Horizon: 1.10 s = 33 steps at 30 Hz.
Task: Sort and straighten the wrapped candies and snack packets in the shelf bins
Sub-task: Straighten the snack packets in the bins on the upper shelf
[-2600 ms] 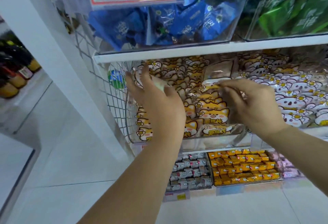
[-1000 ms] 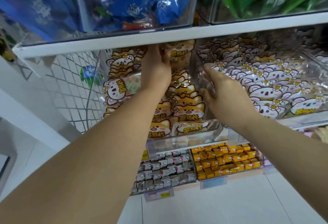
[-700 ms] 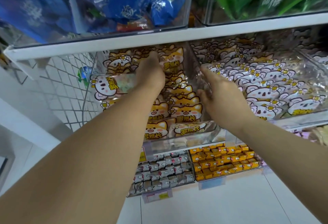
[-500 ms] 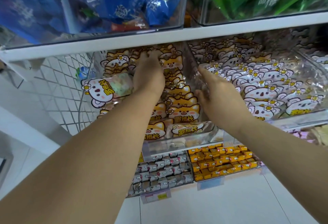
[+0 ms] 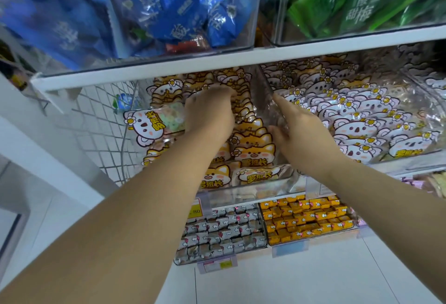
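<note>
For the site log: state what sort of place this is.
Most likely a shop's sweets aisle: clear bins of wrapped packets on a white shelf, with price tags clipped to the edges.

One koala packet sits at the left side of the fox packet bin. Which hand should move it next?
Left. The left hand lies against the koala packet, though any grip is hidden. The right hand rests at the clear divider, across the fox packets.

Left grip [image 5: 208,115], right grip [image 5: 301,132] outstretched
</note>
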Tool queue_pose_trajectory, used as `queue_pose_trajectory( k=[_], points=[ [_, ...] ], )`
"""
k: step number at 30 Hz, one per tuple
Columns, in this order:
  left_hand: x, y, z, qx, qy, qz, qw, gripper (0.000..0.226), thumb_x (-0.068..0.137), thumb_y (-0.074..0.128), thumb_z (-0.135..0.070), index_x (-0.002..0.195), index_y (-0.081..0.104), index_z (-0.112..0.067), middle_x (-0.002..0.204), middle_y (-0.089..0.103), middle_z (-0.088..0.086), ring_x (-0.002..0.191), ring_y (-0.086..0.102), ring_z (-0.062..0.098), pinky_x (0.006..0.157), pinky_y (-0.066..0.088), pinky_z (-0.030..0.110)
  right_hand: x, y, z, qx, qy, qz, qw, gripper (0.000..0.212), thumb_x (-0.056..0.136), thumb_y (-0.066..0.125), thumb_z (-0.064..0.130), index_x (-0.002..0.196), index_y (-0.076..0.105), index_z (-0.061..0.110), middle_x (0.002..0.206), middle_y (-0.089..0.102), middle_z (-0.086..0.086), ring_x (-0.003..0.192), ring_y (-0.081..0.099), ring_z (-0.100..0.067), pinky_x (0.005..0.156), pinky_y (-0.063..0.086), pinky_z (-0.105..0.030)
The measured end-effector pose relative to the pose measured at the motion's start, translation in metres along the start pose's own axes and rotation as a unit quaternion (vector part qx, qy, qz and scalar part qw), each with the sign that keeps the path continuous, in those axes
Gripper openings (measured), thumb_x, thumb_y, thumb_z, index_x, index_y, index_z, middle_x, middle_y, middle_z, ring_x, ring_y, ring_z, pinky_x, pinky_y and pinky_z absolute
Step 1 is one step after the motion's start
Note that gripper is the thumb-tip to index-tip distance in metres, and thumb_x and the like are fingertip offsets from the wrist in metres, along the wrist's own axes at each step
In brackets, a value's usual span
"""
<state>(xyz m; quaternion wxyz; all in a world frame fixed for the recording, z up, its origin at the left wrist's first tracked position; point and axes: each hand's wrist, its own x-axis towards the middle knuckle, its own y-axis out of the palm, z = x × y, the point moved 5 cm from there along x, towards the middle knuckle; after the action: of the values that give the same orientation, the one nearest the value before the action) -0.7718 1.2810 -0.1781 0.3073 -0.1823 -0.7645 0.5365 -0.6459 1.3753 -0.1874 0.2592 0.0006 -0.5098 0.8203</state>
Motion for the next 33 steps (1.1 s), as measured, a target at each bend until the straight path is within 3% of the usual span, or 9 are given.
queue_pose_trajectory(
  k=[8,13,17,21,24,27,30,32,33],
  points=[
    [-0.044,-0.045,0.035,0.080,-0.048,-0.104,0.990,0.039,0.087,0.054,-0.017,0.123,0.057,-0.030,0.127,0.056,0.003,0.120,0.046,0.030,0.106,0.025,0.049,-0.015,-0.004,0.012,-0.067,-0.025,-0.041,0.997,0.045,0.088,0.059,0.017,0.132,0.051,0.010,0.122,0.057,-0.014,0.110,0.050,-0.034,0.086,0.043,-0.036],
    [-0.067,-0.046,0.066,0.074,-0.154,-0.031,0.985,0.051,0.089,0.056,-0.031,0.137,0.040,-0.025,0.141,0.038,0.010,0.132,0.030,0.031,0.105,0.027,0.049,-0.019,0.004,0.014,-0.084,-0.017,-0.064,0.994,0.034,0.088,0.054,0.021,0.119,0.063,0.012,0.127,0.053,-0.019,0.109,0.050,-0.040,0.086,0.046,-0.047],
    [-0.075,-0.038,0.071,0.082,-0.170,-0.005,0.982,0.058,0.089,0.056,-0.037,0.141,0.035,-0.022,0.145,0.031,0.009,0.135,0.024,0.028,0.100,0.034,0.046,-0.018,0.002,0.014,-0.068,-0.030,-0.068,0.995,0.025,0.086,0.055,0.019,0.106,0.069,0.011,0.123,0.056,-0.018,0.101,0.055,-0.041,0.080,0.048,-0.046],
    [-0.071,-0.032,0.071,0.126,-0.167,0.043,0.977,0.059,0.092,0.057,-0.025,0.145,0.031,-0.027,0.152,0.025,0.008,0.144,0.012,0.029,0.113,0.016,0.050,-0.018,0.002,0.011,-0.058,-0.029,-0.055,0.996,0.017,0.087,0.061,0.018,0.098,0.072,0.011,0.124,0.055,-0.018,0.098,0.056,-0.041,0.077,0.048,-0.044],
    [-0.067,-0.032,0.069,0.148,-0.155,0.057,0.975,0.061,0.091,0.057,-0.012,0.144,0.034,-0.029,0.149,0.034,0.003,0.141,0.020,0.028,0.114,0.013,0.051,-0.017,0.001,0.009,-0.043,-0.038,-0.027,0.998,0.018,0.086,0.061,0.017,0.100,0.072,0.011,0.128,0.053,-0.017,0.102,0.054,-0.040,0.082,0.050,-0.046],
    [-0.069,-0.039,0.061,0.139,-0.140,-0.008,0.980,0.049,0.091,0.051,-0.007,0.136,0.048,-0.028,0.134,0.052,0.004,0.132,0.036,0.026,0.110,0.028,0.046,-0.016,-0.005,0.007,0.017,-0.032,0.000,0.999,0.022,0.087,0.060,0.015,0.107,0.070,0.011,0.136,0.047,-0.013,0.114,0.051,-0.036,0.094,0.045,-0.043],
    [-0.078,-0.047,0.035,0.030,-0.085,-0.115,0.989,0.049,0.087,0.050,0.004,0.127,0.059,-0.024,0.123,0.061,0.007,0.119,0.048,0.030,0.089,0.048,0.043,-0.019,-0.014,0.004,0.071,-0.030,0.014,0.997,0.025,0.092,0.055,0.019,0.114,0.066,0.015,0.143,0.042,-0.006,0.131,0.039,-0.025,0.102,0.037,-0.033],
    [-0.085,-0.050,0.013,-0.015,-0.023,-0.162,0.986,0.051,0.079,0.056,0.011,0.121,0.064,-0.019,0.114,0.065,0.006,0.109,0.054,0.030,0.078,0.053,0.040,-0.022,-0.026,0.004,0.105,-0.043,0.006,0.993,0.024,0.095,0.050,0.018,0.114,0.066,0.016,0.125,0.058,0.000,0.117,0.052,-0.013,0.091,0.038,-0.016],
    [-0.088,-0.050,0.004,-0.022,0.002,-0.182,0.983,0.050,0.078,0.057,0.011,0.119,0.065,-0.017,0.111,0.066,0.005,0.107,0.054,0.028,0.076,0.052,0.037,-0.022,-0.032,0.004,0.140,-0.038,0.007,0.989,0.024,0.096,0.047,0.018,0.112,0.066,0.017,0.101,0.066,0.006,0.094,0.061,-0.003,0.075,0.039,-0.007]
  ],
)
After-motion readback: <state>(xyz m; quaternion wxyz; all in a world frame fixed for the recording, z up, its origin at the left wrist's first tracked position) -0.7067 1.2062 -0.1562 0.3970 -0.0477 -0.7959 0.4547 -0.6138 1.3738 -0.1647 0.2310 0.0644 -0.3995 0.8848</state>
